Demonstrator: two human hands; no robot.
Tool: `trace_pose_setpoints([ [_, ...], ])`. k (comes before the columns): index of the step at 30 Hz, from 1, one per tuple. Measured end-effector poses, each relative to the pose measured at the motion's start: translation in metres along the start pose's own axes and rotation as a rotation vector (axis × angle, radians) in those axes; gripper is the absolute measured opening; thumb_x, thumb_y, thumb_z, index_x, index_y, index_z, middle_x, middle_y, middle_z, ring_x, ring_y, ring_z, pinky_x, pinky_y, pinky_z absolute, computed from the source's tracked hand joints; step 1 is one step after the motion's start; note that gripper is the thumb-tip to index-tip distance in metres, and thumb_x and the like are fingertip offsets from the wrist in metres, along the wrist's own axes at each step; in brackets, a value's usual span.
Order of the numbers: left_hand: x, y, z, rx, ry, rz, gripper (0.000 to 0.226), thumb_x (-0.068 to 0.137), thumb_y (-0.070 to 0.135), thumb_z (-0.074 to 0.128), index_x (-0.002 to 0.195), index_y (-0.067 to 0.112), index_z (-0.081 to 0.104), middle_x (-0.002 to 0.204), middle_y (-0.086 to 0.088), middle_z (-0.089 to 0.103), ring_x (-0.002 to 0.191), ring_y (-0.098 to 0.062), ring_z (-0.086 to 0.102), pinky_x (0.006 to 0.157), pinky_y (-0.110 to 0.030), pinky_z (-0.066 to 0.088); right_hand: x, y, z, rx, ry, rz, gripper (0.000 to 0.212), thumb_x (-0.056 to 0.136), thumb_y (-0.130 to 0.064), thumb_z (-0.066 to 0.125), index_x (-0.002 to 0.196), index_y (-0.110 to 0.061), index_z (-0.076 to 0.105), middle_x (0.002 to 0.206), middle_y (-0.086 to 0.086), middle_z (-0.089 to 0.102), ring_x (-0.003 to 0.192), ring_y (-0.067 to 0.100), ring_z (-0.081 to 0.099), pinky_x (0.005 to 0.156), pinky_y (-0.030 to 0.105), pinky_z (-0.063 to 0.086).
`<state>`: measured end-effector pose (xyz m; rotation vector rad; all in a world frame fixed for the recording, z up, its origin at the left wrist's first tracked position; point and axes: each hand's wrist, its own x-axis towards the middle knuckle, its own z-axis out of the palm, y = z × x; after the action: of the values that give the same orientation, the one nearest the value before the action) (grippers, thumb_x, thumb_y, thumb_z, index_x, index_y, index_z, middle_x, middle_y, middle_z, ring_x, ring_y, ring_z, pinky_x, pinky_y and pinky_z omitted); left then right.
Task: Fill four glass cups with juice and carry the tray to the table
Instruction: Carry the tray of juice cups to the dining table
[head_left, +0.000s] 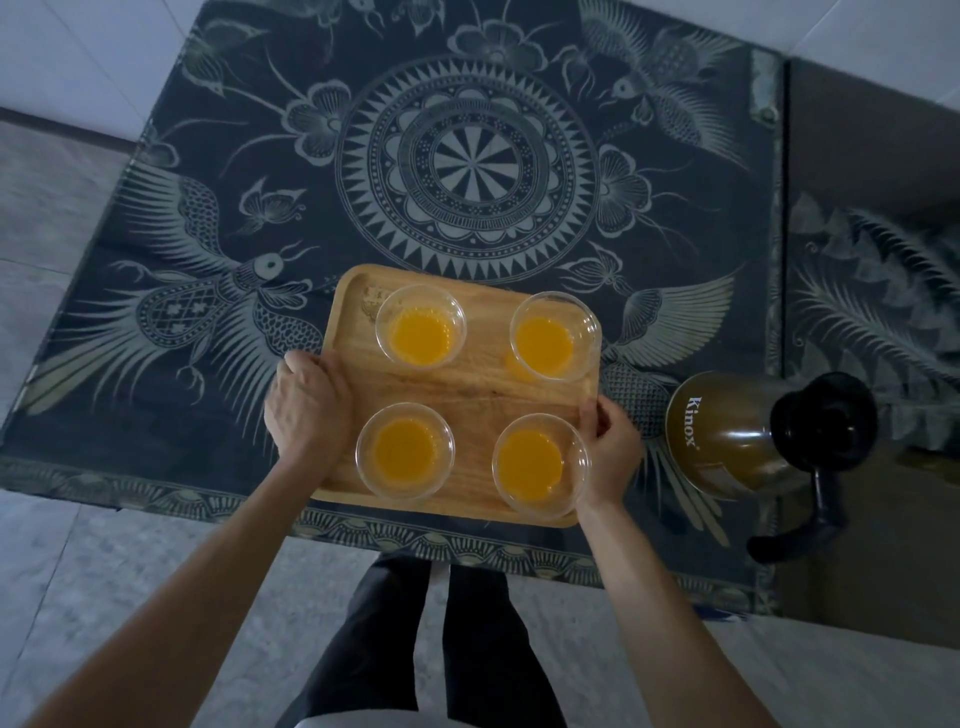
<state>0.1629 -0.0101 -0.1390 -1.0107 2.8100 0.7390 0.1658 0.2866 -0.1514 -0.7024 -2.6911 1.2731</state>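
A wooden tray sits near the front edge of a table covered by a dark patterned cloth. On it stand several glass cups of orange juice: far left, far right, near left, near right. My left hand grips the tray's left rim. My right hand grips its right rim. I cannot tell whether the tray rests on the cloth or is just off it.
A metal jug marked "Kinox", with a black lid and handle, stands to the right of the tray near the table's right edge. My legs and the pale tiled floor show below the table's front edge.
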Motion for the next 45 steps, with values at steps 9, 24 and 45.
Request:
trace_pose_setpoints([
  [9, 0.000, -0.006, -0.017, -0.138, -0.068, -0.041, 0.038, 0.113, 0.029, 0.035, 0.117, -0.005, 0.051, 0.119, -0.030, 0.060, 0.103, -0.045, 0.060, 0.081, -0.045, 0.035, -0.001, -0.020, -0.002, 0.041, -0.057, -0.040, 0.023, 0.104, -0.023, 0.056, 0.090, -0.012, 0.071, 0.075, -0.003, 0.068, 0.071, 0.010, 0.065, 0.062, 0.023, 0.046],
  [24, -0.007, -0.026, -0.076, -0.286, 0.006, -0.040, 0.027, 0.111, 0.030, 0.043, 0.098, 0.007, 0.047, 0.099, -0.011, 0.054, 0.092, -0.028, 0.051, 0.084, -0.046, 0.040, -0.017, -0.080, -0.015, 0.054, -0.153, -0.081, 0.011, 0.105, -0.021, 0.054, 0.096, -0.023, 0.062, 0.087, -0.005, 0.067, 0.082, 0.010, 0.066, 0.070, 0.027, 0.052],
  [45, -0.102, -0.083, -0.153, -0.523, 0.232, -0.331, 0.024, 0.099, 0.026, 0.069, 0.111, 0.006, 0.061, 0.101, -0.007, 0.065, 0.093, -0.026, 0.063, 0.074, -0.032, 0.050, -0.052, -0.147, -0.032, 0.034, -0.430, -0.290, 0.024, 0.105, -0.026, 0.052, 0.118, -0.012, 0.066, 0.099, 0.000, 0.070, 0.087, 0.010, 0.068, 0.065, 0.018, 0.048],
])
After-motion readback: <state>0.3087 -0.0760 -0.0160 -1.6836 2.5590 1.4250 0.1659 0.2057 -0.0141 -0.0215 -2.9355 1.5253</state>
